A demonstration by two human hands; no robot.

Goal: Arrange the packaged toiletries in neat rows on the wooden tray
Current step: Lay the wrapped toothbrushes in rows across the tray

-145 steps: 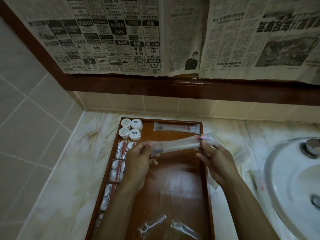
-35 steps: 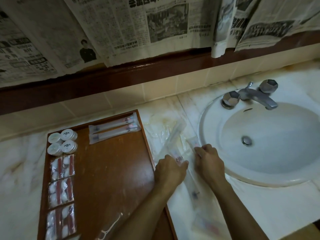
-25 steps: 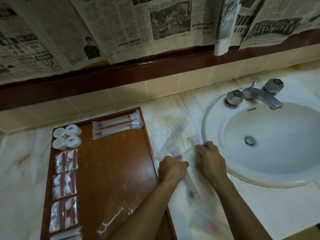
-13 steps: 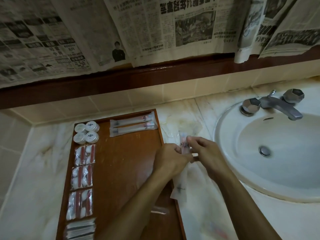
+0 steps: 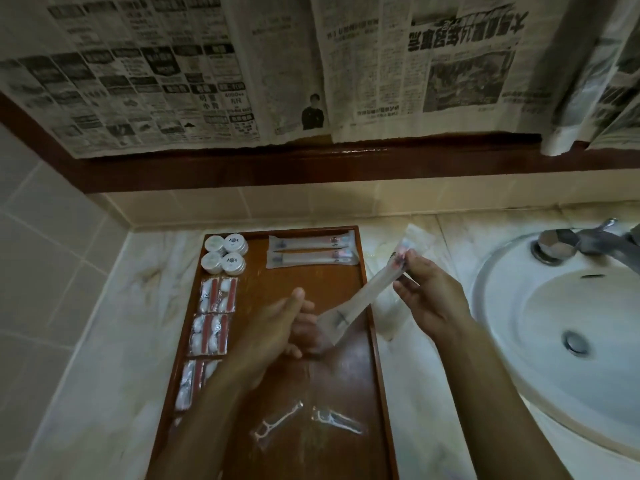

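Observation:
The wooden tray (image 5: 367,299) lies on the marble counter. Along its far edge are two long toothbrush packets (image 5: 311,252), side by side. Several round white tubs (image 5: 225,254) fill its far-left corner, with a column of red-and-white packets (image 5: 216,295) below them. Two wrapped floss picks (image 5: 277,423) lie near its front. My right hand (image 5: 429,299) pinches the top end of a third clear toothbrush packet (image 5: 363,296), which hangs slanted over the tray's right side. My left hand (image 5: 284,327) is spread open at the packet's lower end, its fingers just beneath it.
A white sink (image 5: 540,327) with a metal faucet (image 5: 588,244) sits to the right of the tray. More clear plastic packets (image 5: 417,235) lie on the counter between tray and sink. Newspaper sheets hang on the wall above, and a tiled wall stands at the left.
The packet was held by both hands over the counter beside the tray. It now hangs from my right hand over the tray, and my left hand has let go and opened.

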